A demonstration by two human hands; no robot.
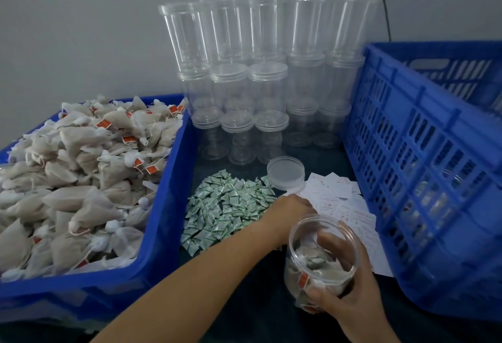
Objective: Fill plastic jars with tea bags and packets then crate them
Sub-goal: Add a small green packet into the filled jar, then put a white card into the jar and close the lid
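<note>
Left hand [292, 208] reaching past the heap of small green-and-white packets [228, 207] toward white paper slips [345, 207] just beyond, fingers hidden so grip untellable; right hand [350, 285] curled round the open clear plastic jar [320, 255] of tea bags, tilted, liable to spill if jostled.

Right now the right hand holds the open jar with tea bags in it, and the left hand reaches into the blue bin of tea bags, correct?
Not quite. The head view shows the left hand at the white paper slips beside the green packets, not in the blue bin. The right hand does hold the open jar with tea bags.
</note>
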